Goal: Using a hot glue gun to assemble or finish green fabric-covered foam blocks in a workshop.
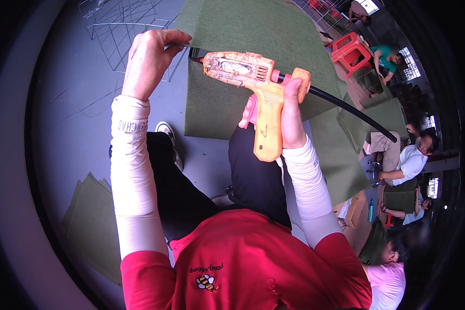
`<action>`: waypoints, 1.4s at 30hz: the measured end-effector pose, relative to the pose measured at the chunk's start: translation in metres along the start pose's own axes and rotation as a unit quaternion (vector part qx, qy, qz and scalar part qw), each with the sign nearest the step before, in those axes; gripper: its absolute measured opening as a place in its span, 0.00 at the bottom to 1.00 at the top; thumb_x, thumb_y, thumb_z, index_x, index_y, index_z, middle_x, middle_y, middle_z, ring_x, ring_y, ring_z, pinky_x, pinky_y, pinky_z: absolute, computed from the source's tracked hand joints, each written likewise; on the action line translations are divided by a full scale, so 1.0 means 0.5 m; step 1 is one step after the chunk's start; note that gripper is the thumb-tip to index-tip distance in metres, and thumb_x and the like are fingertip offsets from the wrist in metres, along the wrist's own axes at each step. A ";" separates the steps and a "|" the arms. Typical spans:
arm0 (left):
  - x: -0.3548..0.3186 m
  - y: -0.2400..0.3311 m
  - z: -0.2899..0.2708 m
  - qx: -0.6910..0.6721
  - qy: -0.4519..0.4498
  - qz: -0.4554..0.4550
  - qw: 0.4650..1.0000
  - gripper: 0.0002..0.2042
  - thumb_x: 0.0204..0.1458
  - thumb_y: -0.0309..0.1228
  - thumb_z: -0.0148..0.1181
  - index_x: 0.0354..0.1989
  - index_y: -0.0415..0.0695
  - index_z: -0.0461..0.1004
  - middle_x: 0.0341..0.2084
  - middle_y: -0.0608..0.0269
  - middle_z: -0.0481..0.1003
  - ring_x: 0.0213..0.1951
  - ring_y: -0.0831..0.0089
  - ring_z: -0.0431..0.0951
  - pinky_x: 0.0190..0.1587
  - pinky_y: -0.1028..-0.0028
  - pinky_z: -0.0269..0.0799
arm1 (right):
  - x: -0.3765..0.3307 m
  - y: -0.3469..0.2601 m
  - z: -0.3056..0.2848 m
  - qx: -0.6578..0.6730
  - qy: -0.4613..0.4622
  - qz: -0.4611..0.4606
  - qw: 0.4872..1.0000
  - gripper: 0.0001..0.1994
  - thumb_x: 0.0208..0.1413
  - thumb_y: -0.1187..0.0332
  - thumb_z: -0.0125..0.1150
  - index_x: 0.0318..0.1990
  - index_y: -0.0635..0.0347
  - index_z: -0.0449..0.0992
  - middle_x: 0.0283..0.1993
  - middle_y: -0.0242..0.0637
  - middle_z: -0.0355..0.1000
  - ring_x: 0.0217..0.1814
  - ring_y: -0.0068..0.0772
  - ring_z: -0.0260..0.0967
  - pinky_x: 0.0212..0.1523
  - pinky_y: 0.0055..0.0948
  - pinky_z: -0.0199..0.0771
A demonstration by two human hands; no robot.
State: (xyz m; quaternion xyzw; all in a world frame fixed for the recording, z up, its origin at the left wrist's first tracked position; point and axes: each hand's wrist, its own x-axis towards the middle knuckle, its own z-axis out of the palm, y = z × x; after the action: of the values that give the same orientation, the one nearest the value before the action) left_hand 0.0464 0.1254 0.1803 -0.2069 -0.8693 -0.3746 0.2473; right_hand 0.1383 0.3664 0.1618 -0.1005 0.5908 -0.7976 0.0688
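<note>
My right hand (293, 121) is wrapped round the handle of a worn orange-yellow hot glue gun (269, 111). A long black glue stick (354, 111) sticks out of its back end. The gun's dark nozzle points left, close to the raised edge of a green fabric panel (253, 26). At that panel's left corner my left hand (149, 59) pinches the edge between thumb and fingers. Below the edge, a second green face (206, 111) hangs down in front of my knees, and a bit of dark frame shows in the gap. The nozzle's very tip is partly hidden.
Thin metal wire frames (124, 31) stand on the grey floor at the far left. Green sheets (95, 222) lie at the lower left. On the right are more green panels (336, 155), red plastic stools (351, 51), a cardboard box (352, 209) and several people seated at work.
</note>
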 end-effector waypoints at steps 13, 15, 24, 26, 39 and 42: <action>0.007 0.004 -0.006 0.005 0.001 0.002 1.000 0.09 0.48 0.20 0.60 0.39 0.39 0.80 0.33 0.56 0.81 0.36 0.71 0.82 0.42 0.74 0.75 | 0.009 -0.008 0.001 -0.044 0.009 0.001 0.999 0.45 0.51 0.26 0.33 0.54 0.64 0.64 0.26 0.39 0.68 0.23 0.29 0.70 0.25 0.34 0.77; 0.003 -0.001 -0.005 0.007 0.001 0.003 1.000 0.09 0.48 0.20 0.60 0.39 0.39 0.80 0.33 0.56 0.81 0.36 0.71 0.82 0.42 0.74 0.75 | 0.009 -0.002 0.002 -0.045 0.017 0.007 0.999 0.45 0.51 0.26 0.33 0.54 0.64 0.64 0.26 0.38 0.67 0.23 0.28 0.70 0.24 0.33 0.77; -0.007 -0.014 0.000 0.009 0.000 0.008 1.000 0.10 0.49 0.20 0.59 0.39 0.39 0.80 0.33 0.56 0.81 0.37 0.71 0.82 0.42 0.74 0.75 | 0.004 0.002 0.006 -0.075 0.027 0.007 0.997 0.44 0.51 0.26 0.35 0.55 0.62 0.62 0.25 0.37 0.67 0.21 0.26 0.69 0.22 0.31 0.76; -0.008 -0.017 0.002 0.007 0.002 0.009 1.000 0.10 0.48 0.19 0.59 0.39 0.39 0.80 0.33 0.56 0.81 0.37 0.71 0.82 0.42 0.74 0.75 | 0.003 0.003 0.006 -0.072 0.031 0.009 0.997 0.43 0.51 0.27 0.35 0.54 0.62 0.62 0.25 0.37 0.66 0.21 0.26 0.68 0.21 0.30 0.76; -0.032 -0.034 0.026 0.012 0.006 0.013 1.000 0.10 0.48 0.19 0.59 0.39 0.40 0.80 0.33 0.57 0.81 0.37 0.71 0.82 0.43 0.74 0.75 | -0.016 0.032 -0.011 -0.067 0.067 0.024 0.995 0.41 0.53 0.28 0.36 0.54 0.61 0.61 0.24 0.36 0.66 0.20 0.26 0.68 0.19 0.29 0.75; -0.043 -0.036 0.028 0.006 0.009 0.016 1.000 0.09 0.49 0.20 0.59 0.39 0.40 0.80 0.33 0.57 0.81 0.37 0.71 0.82 0.42 0.74 0.75 | -0.023 0.036 -0.015 -0.074 0.045 0.011 0.996 0.41 0.52 0.28 0.36 0.54 0.60 0.61 0.24 0.37 0.65 0.19 0.26 0.67 0.19 0.29 0.75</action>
State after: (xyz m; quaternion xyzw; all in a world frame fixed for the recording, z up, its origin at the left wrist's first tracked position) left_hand 0.0496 0.1210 0.1495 -0.2157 -0.8660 -0.3670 0.2625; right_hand 0.1477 0.3706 0.1418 -0.0627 0.6515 -0.7548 0.0437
